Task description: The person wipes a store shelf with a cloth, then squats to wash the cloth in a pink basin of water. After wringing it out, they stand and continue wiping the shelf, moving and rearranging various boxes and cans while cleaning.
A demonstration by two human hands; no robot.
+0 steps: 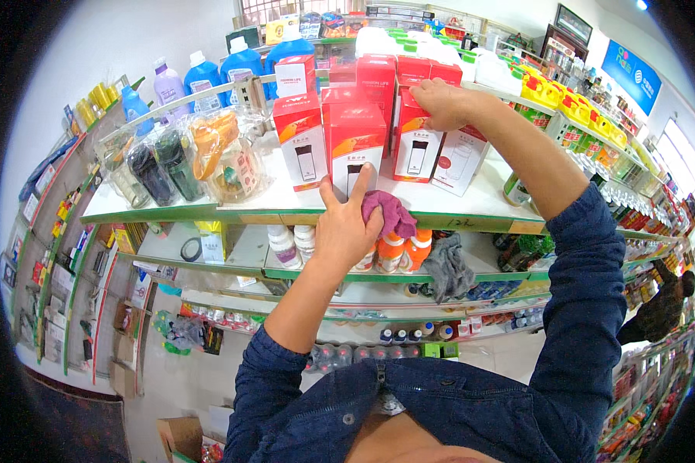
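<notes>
On the top shelf (243,204), my left hand (347,223) has a crumpled magenta cloth (389,214) tucked against its thumb. Two of its fingers reach up against the front of a red-and-white cup box (356,139) near the shelf edge. My right hand (446,104) is laid over the top of another red-and-white cup box (417,142), its fingers curled around the upper part. A third such box (299,144) stands upright to the left, and a whiter box with a printed cup (460,162) leans under my right wrist. More red boxes (376,75) stand behind.
Plastic-wrapped cups (174,165) stand left on the shelf. Blue detergent bottles (243,66) line the back, with white jugs (376,40) beyond. A grey rag (449,263) hangs off the lower shelf beside orange bottles (391,252). A person (660,301) is at far right.
</notes>
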